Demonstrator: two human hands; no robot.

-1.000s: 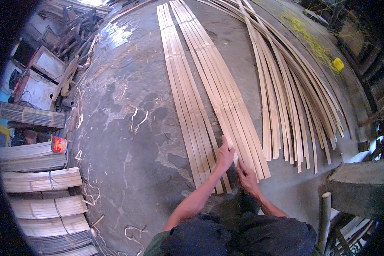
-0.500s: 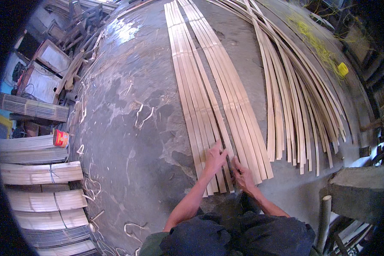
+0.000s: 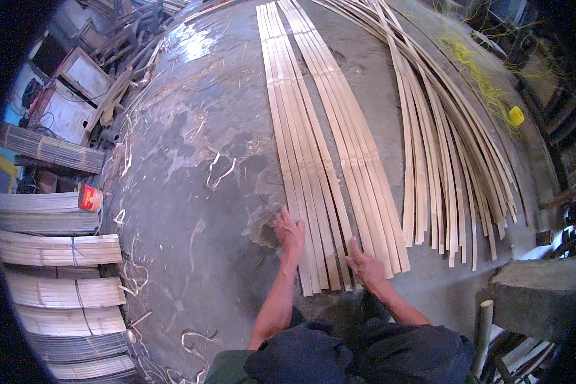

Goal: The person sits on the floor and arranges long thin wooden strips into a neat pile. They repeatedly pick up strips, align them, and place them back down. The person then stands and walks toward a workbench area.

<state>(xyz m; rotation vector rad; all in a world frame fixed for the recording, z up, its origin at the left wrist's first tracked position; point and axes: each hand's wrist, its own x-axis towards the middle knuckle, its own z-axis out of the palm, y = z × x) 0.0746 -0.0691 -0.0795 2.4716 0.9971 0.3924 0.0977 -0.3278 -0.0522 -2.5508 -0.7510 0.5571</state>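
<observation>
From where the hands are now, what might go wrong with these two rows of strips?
Dark gaps show between strips near the close end of the left row; with the left hand and right hand at opposite edges, uneven pushing might skew or overlap them.

The right row lies close beside the right hand, so a stray knuckle could knock it askew.

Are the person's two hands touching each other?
Apart. The head view shows the left hand and right hand on opposite sides of the left row of strips, which shows plainly between them.
</observation>
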